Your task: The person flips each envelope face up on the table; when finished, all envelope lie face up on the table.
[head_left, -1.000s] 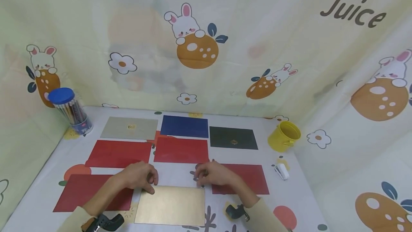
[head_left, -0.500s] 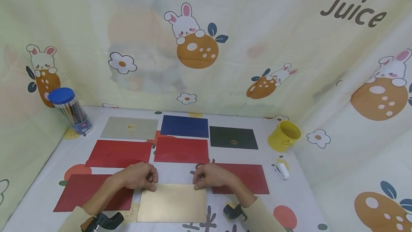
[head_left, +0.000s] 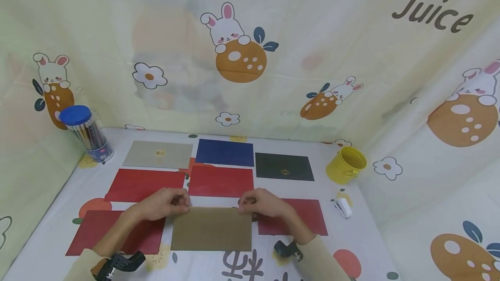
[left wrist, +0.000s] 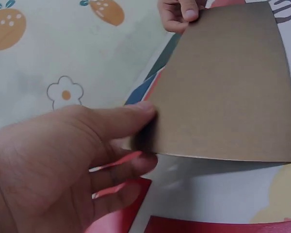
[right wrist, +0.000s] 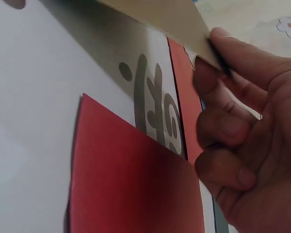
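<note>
A flat, rectangular gold card [head_left: 212, 231] is raised off the table at the front centre of the head view. My left hand [head_left: 164, 204] pinches its far left corner between thumb and fingers. At the far right corner, my right hand [head_left: 265, 203] pinches it the same way. In the left wrist view the card [left wrist: 228, 87] stretches between both hands, slightly bowed, with its near edge clear of the cloth. The right wrist view shows only one end of the card [right wrist: 165, 19], above a red card [right wrist: 131, 170] lying on the table.
Red cards [head_left: 144, 185], a grey card [head_left: 152, 155], a blue card [head_left: 224, 152] and a dark green card [head_left: 284, 167] lie around the hands. A blue-lidded pencil jar [head_left: 87, 135] stands far left. At right are a yellow bucket [head_left: 345, 166] and a small white clip-like item [head_left: 343, 208].
The right hand has come to pinch the gold card's far right corner. Both hands have since raised the card and moved it away from the front edge; its face now looks darker.
</note>
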A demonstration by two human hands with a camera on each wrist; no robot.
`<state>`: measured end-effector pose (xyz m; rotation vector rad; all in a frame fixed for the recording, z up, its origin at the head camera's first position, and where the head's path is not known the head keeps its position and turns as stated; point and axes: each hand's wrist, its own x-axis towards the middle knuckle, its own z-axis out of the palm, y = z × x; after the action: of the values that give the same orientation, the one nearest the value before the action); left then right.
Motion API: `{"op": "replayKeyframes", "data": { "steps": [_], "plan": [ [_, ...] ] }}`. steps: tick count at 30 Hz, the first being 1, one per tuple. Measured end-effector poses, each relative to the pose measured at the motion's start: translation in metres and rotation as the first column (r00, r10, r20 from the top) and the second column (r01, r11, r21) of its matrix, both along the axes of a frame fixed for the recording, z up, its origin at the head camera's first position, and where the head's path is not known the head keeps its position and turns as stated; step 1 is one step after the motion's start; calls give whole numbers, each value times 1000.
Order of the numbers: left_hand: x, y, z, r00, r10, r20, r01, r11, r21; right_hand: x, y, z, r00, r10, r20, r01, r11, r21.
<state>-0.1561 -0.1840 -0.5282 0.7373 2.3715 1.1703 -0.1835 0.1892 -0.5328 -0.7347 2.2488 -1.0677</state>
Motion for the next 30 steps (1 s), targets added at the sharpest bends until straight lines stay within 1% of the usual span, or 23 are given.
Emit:
{"op": "replayKeyframes", "data": {
  "steps": [2,5,9,12,15,17,19,22,27,30],
  "plan": [
    [-2,-1,0,1000,12,14,-12,999,34,-2,2,-1,998,-33,45,35,998,-55],
    [-4,-4,2,999,25,34,-28,995,99,-5,6,-3,991,-92,100,104,986,-127],
    [-6,-10,4,995,38,89,-55,980,191,-7,9,-2,977,-151,151,182,957,-224],
    [-8,-16,5,989,49,139,-80,970,229,-8,12,0,969,-166,180,211,940,-268],
    [-8,-23,5,984,36,175,-83,960,267,-9,16,-1,964,-164,207,222,929,-296],
    [-8,-28,5,976,16,216,-84,947,310,-9,18,-2,961,-143,238,220,913,-343],
    [-8,-32,6,969,1,246,-88,935,344,-9,19,-1,957,-100,272,208,890,-406],
    [-8,-35,7,958,-4,288,-110,918,380,-9,21,-1,946,-13,325,185,843,-505],
    [-8,-37,9,950,56,307,-172,915,364,-9,23,2,921,111,374,157,772,-616],
    [-7,-37,10,951,104,292,-204,918,339,-9,24,4,908,170,383,144,733,-665]
  ]
}}
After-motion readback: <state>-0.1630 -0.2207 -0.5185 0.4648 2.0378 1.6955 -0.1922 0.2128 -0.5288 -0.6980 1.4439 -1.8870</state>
